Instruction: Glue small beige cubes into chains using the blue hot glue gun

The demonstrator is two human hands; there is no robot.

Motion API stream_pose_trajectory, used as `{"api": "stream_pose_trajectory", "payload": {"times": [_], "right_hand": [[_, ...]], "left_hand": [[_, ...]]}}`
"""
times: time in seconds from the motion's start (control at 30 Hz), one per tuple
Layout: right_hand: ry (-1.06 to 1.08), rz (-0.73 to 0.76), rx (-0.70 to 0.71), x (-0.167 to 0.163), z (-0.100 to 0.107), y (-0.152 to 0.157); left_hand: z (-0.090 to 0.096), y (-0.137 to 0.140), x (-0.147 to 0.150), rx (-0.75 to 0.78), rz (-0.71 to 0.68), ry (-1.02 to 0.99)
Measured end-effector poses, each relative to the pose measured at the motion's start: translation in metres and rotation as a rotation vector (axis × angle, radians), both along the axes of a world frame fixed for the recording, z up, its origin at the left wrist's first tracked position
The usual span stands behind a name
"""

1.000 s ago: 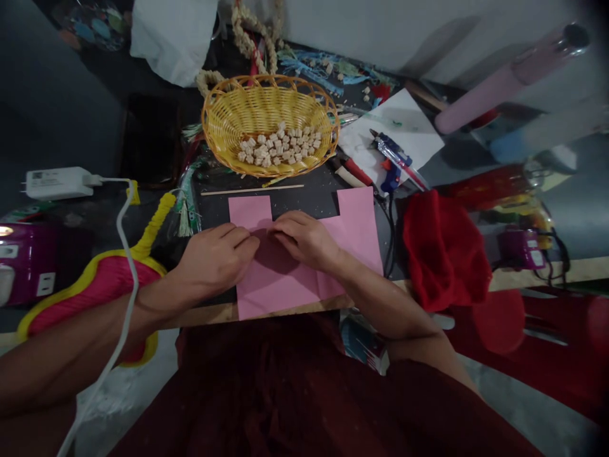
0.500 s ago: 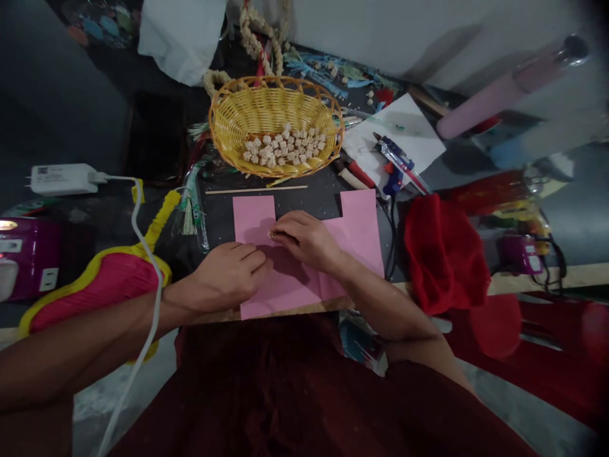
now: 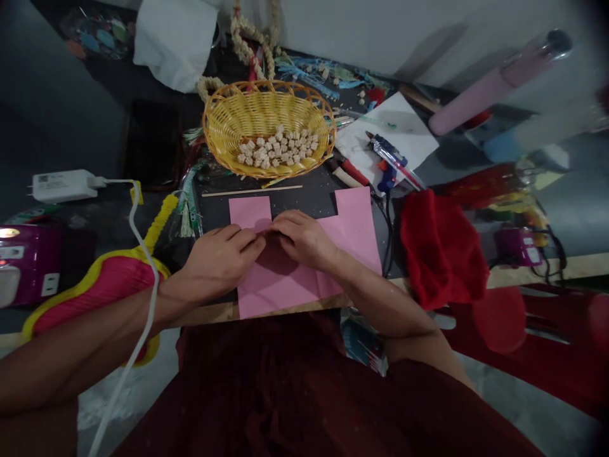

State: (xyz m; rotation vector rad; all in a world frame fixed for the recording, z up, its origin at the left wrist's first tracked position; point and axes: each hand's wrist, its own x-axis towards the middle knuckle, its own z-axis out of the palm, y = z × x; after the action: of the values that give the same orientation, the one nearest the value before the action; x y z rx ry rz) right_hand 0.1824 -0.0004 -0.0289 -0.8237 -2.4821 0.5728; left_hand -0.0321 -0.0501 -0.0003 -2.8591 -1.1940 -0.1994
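My left hand (image 3: 221,257) and my right hand (image 3: 304,240) meet fingertip to fingertip over a pink paper sheet (image 3: 304,282) with a notch in its far edge. Both have their fingers pinched together. Whatever small piece sits between the fingertips is mostly covered, and I cannot make out its kind. Beyond the paper lies a thin wooden stick (image 3: 252,190). Behind it stands a yellow wicker basket (image 3: 266,111) holding many small beige folded pieces (image 3: 280,147).
A blue glue gun (image 3: 392,168) rests on white paper (image 3: 409,130) to the right, beside red-handled pliers (image 3: 352,170). Red cloth (image 3: 440,251) lies at the right edge. On the left are a white charger cable (image 3: 155,279), a pink-and-yellow shape (image 3: 99,279) and a dark phone (image 3: 152,143).
My left hand has moved up to my right hand, and their fingertips now meet. The small beige piece seen at my right fingertips is now mostly covered. The view has shifted slightly.
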Motion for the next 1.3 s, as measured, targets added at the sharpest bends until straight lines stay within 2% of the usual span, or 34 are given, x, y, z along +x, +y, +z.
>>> {"api": "stream_pose_trajectory", "payload": {"times": [0.2,0.33,0.47,0.53,0.7,0.83,0.97,1.07,1.17,1.3], "right_hand": [[0.000,0.005,-0.021,-0.001,-0.001,0.000],[0.078,0.029,-0.029,0.003,0.002,0.001],[0.165,-0.124,-0.061,0.012,0.011,0.004],[0.146,-0.162,-0.062,0.015,0.013,0.006],[-0.011,-0.063,0.032,0.011,0.008,0.001],[-0.154,-0.092,0.103,0.002,0.007,-0.005],[-0.166,-0.095,0.115,0.000,0.008,-0.005],[-0.151,-0.102,0.098,0.000,0.006,-0.004],[-0.136,-0.103,0.092,0.000,0.005,-0.003],[-0.120,-0.096,0.112,0.001,0.002,-0.003]], "left_hand": [[0.001,0.002,-0.001,-0.024,-0.013,0.019],[0.002,0.004,-0.002,-0.066,-0.028,0.007],[-0.001,0.009,-0.004,-0.051,-0.039,-0.069],[-0.004,0.011,-0.005,-0.044,-0.041,-0.118],[-0.005,0.013,-0.005,-0.073,-0.013,-0.159],[-0.005,0.012,-0.004,-0.083,-0.013,-0.174],[-0.004,0.013,-0.005,-0.023,-0.012,-0.178],[-0.002,0.015,-0.008,0.004,0.068,-0.184],[0.000,0.015,-0.010,0.007,0.131,-0.150],[0.001,0.013,-0.010,-0.009,0.128,-0.074]]}}
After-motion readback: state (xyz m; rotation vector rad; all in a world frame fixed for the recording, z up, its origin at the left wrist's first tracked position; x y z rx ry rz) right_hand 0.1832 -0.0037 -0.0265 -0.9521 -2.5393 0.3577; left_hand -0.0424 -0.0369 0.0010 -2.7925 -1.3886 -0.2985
